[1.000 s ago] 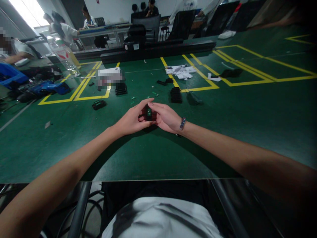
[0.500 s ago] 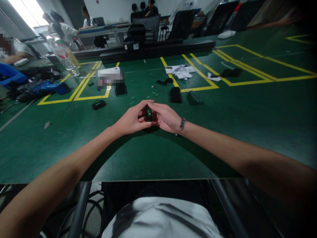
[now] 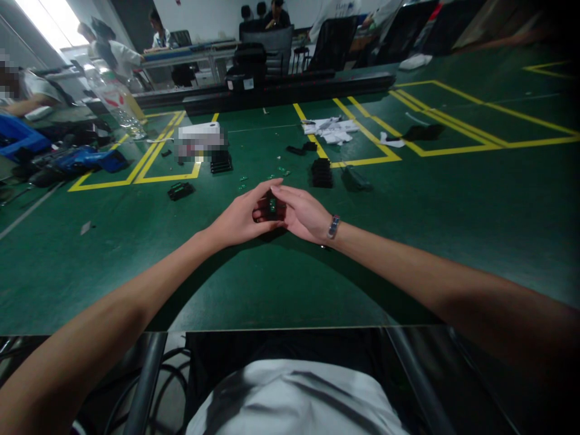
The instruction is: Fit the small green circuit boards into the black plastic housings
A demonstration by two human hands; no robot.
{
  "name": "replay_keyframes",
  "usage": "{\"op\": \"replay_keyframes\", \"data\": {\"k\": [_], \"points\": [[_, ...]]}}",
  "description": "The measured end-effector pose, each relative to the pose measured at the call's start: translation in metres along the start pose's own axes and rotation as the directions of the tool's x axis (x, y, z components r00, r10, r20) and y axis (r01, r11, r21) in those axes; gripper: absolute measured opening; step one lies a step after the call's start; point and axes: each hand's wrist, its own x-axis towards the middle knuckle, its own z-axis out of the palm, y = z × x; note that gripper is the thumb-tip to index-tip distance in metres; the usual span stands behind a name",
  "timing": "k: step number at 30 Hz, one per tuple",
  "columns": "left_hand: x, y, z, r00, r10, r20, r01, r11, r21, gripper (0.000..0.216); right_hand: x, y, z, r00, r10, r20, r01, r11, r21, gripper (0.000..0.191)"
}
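Observation:
My left hand [image 3: 244,216] and my right hand [image 3: 304,211] meet above the middle of the green table [image 3: 267,284]. Their fingers curl around a small dark piece with a green circuit board [image 3: 272,206] on it, held between them. Part of the piece is hidden in the shadow of my palms. Just beyond my fingertips lie several small green circuit boards [image 3: 283,171]. A stack of black parts [image 3: 321,173] stands past my right hand, and a black part with green on it [image 3: 180,191] lies to the left of my left hand.
Another black stack [image 3: 221,162] stands farther left, near a plastic bottle [image 3: 118,106] and a blue power tool [image 3: 86,165]. White crumpled paper [image 3: 333,130] lies beyond the right stack. A long black bar [image 3: 290,92] crosses the far side. Other people sit in the background.
My hands stay in nearly the same place. The small piece between them has tilted slightly, and its green face looks darker.

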Motion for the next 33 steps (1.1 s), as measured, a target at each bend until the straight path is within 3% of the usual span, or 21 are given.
{"op": "replay_keyframes", "data": {"k": [8,13,19,33], "points": [[-0.0001,0.0011,-0.0010,1.000,-0.007,-0.005,0.007,1.000,0.002,0.083,-0.0012,-0.0014,0.0016,1.000,0.025,0.010,-0.025,1.000,-0.001,0.019],[-0.0001,0.0000,-0.0019,0.999,0.024,-0.022,-0.023,0.998,0.050,0.080,-0.0022,0.0007,-0.0003,0.999,-0.010,0.047,0.012,0.999,-0.038,0.009],[-0.0008,-0.0005,-0.0022,1.000,0.021,-0.019,-0.020,0.998,0.060,0.079,-0.0029,0.0024,-0.0010,0.997,-0.049,0.062,0.054,0.996,-0.069,0.019],[-0.0003,-0.0039,-0.0016,1.000,0.019,0.000,-0.019,0.999,0.041,0.082,-0.0013,0.0034,-0.0039,0.994,-0.049,0.095,0.056,0.996,-0.072,0.019]]}}
